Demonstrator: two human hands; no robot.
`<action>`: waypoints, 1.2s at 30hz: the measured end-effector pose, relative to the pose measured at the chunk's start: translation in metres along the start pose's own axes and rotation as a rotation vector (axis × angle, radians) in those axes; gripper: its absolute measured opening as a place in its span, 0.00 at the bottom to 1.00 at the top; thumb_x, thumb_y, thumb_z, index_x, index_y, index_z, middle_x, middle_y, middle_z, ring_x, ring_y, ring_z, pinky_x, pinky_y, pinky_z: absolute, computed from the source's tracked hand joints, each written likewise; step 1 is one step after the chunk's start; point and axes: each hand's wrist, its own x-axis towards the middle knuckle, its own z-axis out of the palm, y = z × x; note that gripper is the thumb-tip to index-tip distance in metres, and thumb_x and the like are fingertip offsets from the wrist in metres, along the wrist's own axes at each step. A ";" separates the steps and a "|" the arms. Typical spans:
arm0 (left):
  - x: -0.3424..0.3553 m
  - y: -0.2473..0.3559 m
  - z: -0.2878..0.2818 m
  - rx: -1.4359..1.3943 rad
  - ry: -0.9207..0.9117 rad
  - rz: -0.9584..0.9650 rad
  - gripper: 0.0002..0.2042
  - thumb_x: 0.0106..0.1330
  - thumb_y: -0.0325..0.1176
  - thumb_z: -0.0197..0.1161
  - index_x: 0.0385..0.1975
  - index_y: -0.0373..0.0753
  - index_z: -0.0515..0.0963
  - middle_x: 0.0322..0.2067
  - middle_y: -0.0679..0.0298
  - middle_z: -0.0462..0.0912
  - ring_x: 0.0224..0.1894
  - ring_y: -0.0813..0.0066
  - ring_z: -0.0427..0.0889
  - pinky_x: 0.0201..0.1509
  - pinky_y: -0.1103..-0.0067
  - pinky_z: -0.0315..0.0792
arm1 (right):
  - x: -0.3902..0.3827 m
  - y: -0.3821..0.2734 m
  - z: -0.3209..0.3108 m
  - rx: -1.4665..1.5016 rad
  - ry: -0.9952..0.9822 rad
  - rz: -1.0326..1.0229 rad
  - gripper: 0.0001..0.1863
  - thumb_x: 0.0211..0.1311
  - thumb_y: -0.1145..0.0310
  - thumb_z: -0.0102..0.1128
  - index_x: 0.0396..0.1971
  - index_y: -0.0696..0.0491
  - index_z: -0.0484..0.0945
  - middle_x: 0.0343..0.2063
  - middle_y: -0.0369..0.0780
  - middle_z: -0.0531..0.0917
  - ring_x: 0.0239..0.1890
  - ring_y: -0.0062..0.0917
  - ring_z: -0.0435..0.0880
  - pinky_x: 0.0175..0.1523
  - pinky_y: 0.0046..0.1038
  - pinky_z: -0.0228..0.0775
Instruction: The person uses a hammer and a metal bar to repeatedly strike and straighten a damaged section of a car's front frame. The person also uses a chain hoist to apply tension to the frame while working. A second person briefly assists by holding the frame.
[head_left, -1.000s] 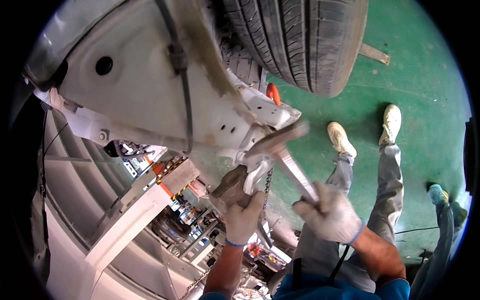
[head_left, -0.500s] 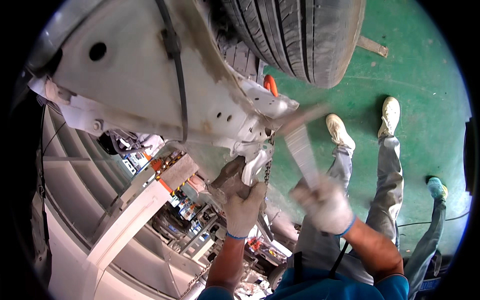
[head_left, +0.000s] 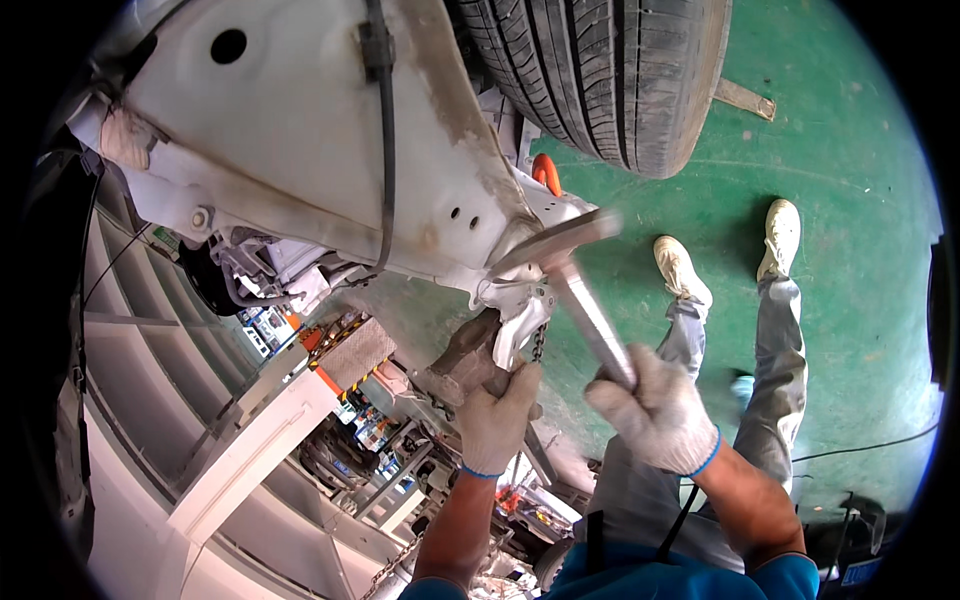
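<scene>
My right hand (head_left: 655,410), in a pale knit glove with a blue cuff, is closed round the metal handle of a hammer (head_left: 592,315). The hammer's long head lies over the end of a bare grey car body panel (head_left: 300,150); whether it touches the metal I cannot tell. My left hand (head_left: 500,420), gloved alike, grips a heavy brownish metal block (head_left: 465,360). That block sits against the left side of a bent, crumpled flange (head_left: 515,325) at the panel's end. Just right of the flange hangs a chain (head_left: 539,345).
A car tyre (head_left: 610,80) stands at the top, beyond an orange hook-like piece (head_left: 546,175). My white shoes (head_left: 780,235) are on the green floor (head_left: 850,180). To the left are a pale beam (head_left: 260,440) and a black cable (head_left: 386,150) along the panel.
The hammer, blurred before, shows more sharply, its head further left over the panel's end. The panel has shifted slightly right and down in view. Another person's leg has left the right side.
</scene>
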 end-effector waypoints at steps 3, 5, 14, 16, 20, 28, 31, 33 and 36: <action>0.004 -0.005 -0.001 0.006 -0.025 -0.022 0.06 0.68 0.27 0.67 0.29 0.35 0.81 0.18 0.71 0.77 0.19 0.85 0.74 0.23 0.80 0.66 | -0.006 0.005 0.010 0.311 0.259 0.016 0.19 0.70 0.56 0.65 0.40 0.59 0.75 0.17 0.50 0.80 0.23 0.44 0.86 0.30 0.42 0.77; 0.003 -0.005 0.001 0.001 -0.014 0.035 0.07 0.68 0.28 0.67 0.29 0.34 0.81 0.18 0.71 0.77 0.19 0.86 0.74 0.24 0.81 0.67 | -0.004 0.024 0.027 -0.083 0.060 -0.035 0.18 0.70 0.58 0.66 0.40 0.59 0.75 0.16 0.47 0.80 0.20 0.38 0.85 0.29 0.40 0.77; 0.004 -0.009 0.003 -0.062 -0.034 0.088 0.04 0.66 0.27 0.67 0.32 0.35 0.79 0.21 0.73 0.76 0.20 0.85 0.73 0.23 0.81 0.68 | -0.006 0.032 0.030 0.043 0.212 -0.195 0.16 0.68 0.63 0.70 0.40 0.58 0.76 0.20 0.42 0.81 0.21 0.30 0.83 0.27 0.33 0.76; 0.007 -0.016 0.001 -0.089 -0.035 0.127 0.04 0.66 0.27 0.67 0.34 0.35 0.80 0.21 0.72 0.77 0.20 0.85 0.74 0.23 0.81 0.68 | -0.004 0.028 0.038 -0.274 -0.003 -0.114 0.17 0.66 0.63 0.72 0.38 0.60 0.75 0.18 0.48 0.80 0.19 0.37 0.84 0.27 0.35 0.75; 0.010 -0.020 0.003 -0.092 -0.057 0.154 0.05 0.67 0.29 0.68 0.35 0.34 0.81 0.21 0.70 0.78 0.20 0.84 0.76 0.24 0.81 0.69 | -0.009 -0.004 0.021 0.168 0.134 0.005 0.16 0.66 0.64 0.71 0.38 0.60 0.76 0.20 0.48 0.79 0.22 0.32 0.85 0.30 0.33 0.75; -0.003 -0.025 -0.004 -0.286 0.051 0.143 0.07 0.66 0.30 0.67 0.34 0.32 0.81 0.16 0.67 0.77 0.17 0.80 0.77 0.24 0.79 0.71 | -0.025 0.004 0.013 0.393 0.052 0.230 0.12 0.70 0.64 0.67 0.37 0.56 0.76 0.21 0.36 0.79 0.16 0.20 0.78 0.20 0.24 0.71; -0.018 -0.028 -0.014 -0.500 0.270 0.121 0.05 0.66 0.28 0.65 0.30 0.34 0.78 0.14 0.67 0.74 0.13 0.78 0.72 0.22 0.77 0.71 | -0.026 0.013 -0.015 0.424 0.220 0.096 0.12 0.72 0.63 0.64 0.39 0.56 0.74 0.19 0.33 0.76 0.13 0.16 0.73 0.18 0.19 0.65; -0.028 -0.046 -0.019 -0.655 0.324 0.098 0.04 0.67 0.25 0.63 0.35 0.31 0.76 0.14 0.67 0.71 0.12 0.80 0.69 0.20 0.76 0.69 | -0.025 0.027 -0.041 0.321 0.354 0.128 0.12 0.75 0.61 0.61 0.39 0.54 0.73 0.16 0.32 0.71 0.11 0.16 0.69 0.15 0.21 0.62; -0.045 -0.073 -0.010 -0.829 0.321 -0.001 0.05 0.68 0.25 0.61 0.40 0.31 0.75 0.13 0.68 0.70 0.12 0.80 0.68 0.20 0.75 0.68 | -0.030 0.054 -0.085 0.288 0.417 0.248 0.11 0.77 0.60 0.57 0.41 0.53 0.74 0.15 0.29 0.65 0.11 0.14 0.65 0.14 0.21 0.58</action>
